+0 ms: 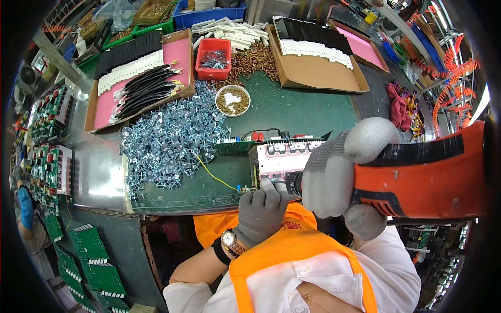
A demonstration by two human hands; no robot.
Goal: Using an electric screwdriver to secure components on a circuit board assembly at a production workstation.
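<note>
In my right hand (331,175), wearing a grey glove, is a red-and-black power screwdriver (422,177) pointing left. Its black chuck reaches the near side of a white-faced block (276,161) with a row of black parts, joined to a green circuit board (232,148). My left hand (261,214), also gloved, has its fingers bent together at the block's near edge, beside the chuck. Whatever the fingertips pinch there is too small to name. A yellow wire (216,176) trails from the board across the green bench top.
Left of the board spreads a heap of small silvery clips with screws (172,138). Behind stand a round tub of brass-coloured pieces (233,101), a red bin (213,58) and loose brass-coloured screws (255,63). Cardboard trays (313,73) flank them. Finished-looking boards (96,245) lie lower left.
</note>
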